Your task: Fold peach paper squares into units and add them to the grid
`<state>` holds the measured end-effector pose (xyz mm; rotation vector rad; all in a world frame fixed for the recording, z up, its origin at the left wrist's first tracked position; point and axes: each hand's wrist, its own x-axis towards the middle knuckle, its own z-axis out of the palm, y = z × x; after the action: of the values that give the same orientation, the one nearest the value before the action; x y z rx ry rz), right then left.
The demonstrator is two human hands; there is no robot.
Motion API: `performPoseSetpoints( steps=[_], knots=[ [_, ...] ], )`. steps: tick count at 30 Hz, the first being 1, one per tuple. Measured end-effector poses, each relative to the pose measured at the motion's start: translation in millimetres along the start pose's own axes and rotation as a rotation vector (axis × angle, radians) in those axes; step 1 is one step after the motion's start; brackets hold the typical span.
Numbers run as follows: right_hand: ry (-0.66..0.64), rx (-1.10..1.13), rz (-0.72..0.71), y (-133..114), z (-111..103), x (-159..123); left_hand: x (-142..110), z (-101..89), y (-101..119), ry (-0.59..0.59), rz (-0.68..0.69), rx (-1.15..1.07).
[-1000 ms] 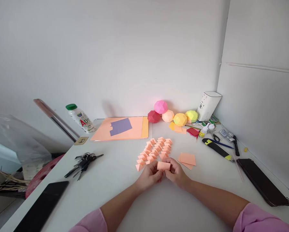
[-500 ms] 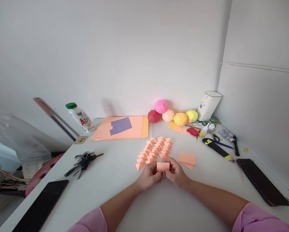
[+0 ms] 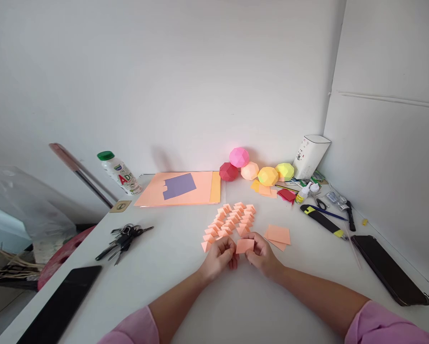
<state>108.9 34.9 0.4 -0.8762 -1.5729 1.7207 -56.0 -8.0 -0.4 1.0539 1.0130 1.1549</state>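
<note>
Right hand [image 3: 263, 258] holds one paper [image 3: 244, 246], five balls [image 3: 268, 176] beyond.

Soft light, faint shadows on wall [image 3: 186, 95] (pinkish glow too), edges stretched.

Red "AD" readable on white bottle [image 3: 119, 174], further letters unclear. Other print in view too small to read.

Pale grey-white wall [image 3: 186, 86] behind, meets a second white wall [image 3: 390, 153] at a vertical corner on the right. Thin white strip [image 3: 386, 99] runs along the right wall. Light soft, wall edges darker. White counter [image 3: 171, 239] sits against the wall. Red round seat [image 3: 62, 260] at left, below counter level, partly hidden.
</note>
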Motion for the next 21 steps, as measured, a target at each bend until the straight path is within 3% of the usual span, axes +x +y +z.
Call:
performPoseSetpoints(
  steps=[5,10,16,21],
  knots=[
    [0.035,-0.016,0.024,-1.0,-0.3,1.1,-0.5,1.3,2.1,-0.013,0.038,-0.016],
    [0.003,0.016,-0.014,-3.1,1.8,1.0,-1.1,5.4,6.9,-0.056,-0.033,0.127],
    [-0.002,0.015,-0.042,-3.0,0.6,0.1,3.2,-1.3,2.8,-0.012,0.021,-0.069],
    [-0.081,0.052,-0.057,-9.9,-0.5,-0.6,2.6,-2.0,3.1,-0.039,0.026,-0.042]
  ],
)
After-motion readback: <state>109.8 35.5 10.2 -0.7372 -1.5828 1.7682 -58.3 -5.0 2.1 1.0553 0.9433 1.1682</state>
